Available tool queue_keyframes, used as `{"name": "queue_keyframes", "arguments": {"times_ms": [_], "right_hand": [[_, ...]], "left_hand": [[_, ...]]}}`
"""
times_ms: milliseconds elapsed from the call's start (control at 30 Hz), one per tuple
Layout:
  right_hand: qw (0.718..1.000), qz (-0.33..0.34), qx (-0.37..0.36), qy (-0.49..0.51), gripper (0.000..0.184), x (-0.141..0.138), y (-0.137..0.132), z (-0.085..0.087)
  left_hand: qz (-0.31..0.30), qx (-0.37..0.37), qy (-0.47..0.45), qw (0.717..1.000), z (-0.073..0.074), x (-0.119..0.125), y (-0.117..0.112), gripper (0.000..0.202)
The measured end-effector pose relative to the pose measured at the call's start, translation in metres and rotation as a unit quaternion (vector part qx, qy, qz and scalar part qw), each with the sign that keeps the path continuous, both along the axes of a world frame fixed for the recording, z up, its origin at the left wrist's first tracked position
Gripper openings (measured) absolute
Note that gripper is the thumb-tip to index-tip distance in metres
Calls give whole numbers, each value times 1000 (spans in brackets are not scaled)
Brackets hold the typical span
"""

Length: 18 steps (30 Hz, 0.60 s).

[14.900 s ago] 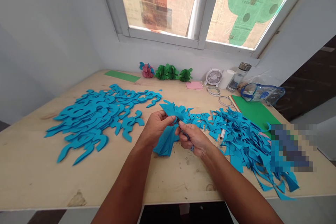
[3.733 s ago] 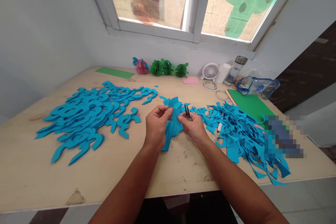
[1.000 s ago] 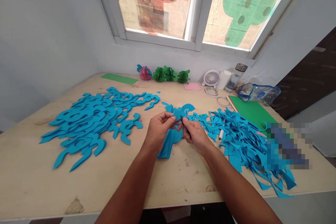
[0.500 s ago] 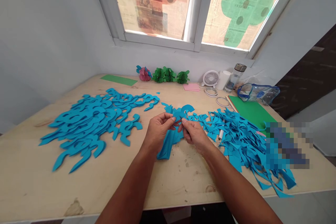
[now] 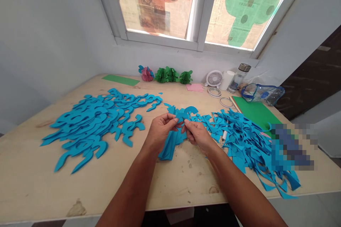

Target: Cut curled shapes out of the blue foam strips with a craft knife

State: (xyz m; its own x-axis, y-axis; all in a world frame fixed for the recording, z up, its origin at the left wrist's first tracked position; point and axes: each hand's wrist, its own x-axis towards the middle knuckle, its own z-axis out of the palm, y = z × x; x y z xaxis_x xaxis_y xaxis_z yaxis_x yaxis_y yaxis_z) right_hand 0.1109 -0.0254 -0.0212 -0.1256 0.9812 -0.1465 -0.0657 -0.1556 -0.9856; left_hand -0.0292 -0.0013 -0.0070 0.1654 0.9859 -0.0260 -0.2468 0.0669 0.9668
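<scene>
Between my two hands is a curved blue paper cutout (image 5: 191,110), held just above the table. My left hand (image 5: 161,129) pinches its left part between thumb and fingers. Closed on the right part of the same cutout is my right hand (image 5: 197,133). Under and behind my hands lies a stack of folded blue paper strips (image 5: 167,148), partly hidden by them. To the left spreads a large heap of similar wavy blue cutouts (image 5: 90,117). A pile of blue paper scraps (image 5: 245,142) lies on the right, with a white pen (image 5: 224,135) among its near pieces.
Along the wall stand paper honeycomb figures (image 5: 170,75), a small white fan (image 5: 214,78) and a glass bottle (image 5: 239,78). Rolls of tape (image 5: 214,92), a clear pouch (image 5: 262,94) and green sheets (image 5: 262,115) lie at the right. The wooden table's (image 5: 106,191) front edge is near my forearms.
My hands stay almost in place, both still on the blue cutout. The camera view has shifted very slightly; the heaps look the same.
</scene>
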Motion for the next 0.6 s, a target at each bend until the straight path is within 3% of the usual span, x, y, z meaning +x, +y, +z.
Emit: {"name": "queue_keyframes", "arguments": {"times_ms": [367,600], "right_hand": [[999,10,12,-42,44,3,1,4],[998,16,19,-62,45,6,1,4]], "left_hand": [[-9,-6,8,1000,-4,-2,1,13],[-9,-13,7,1000,1,-2,0,14]]}}
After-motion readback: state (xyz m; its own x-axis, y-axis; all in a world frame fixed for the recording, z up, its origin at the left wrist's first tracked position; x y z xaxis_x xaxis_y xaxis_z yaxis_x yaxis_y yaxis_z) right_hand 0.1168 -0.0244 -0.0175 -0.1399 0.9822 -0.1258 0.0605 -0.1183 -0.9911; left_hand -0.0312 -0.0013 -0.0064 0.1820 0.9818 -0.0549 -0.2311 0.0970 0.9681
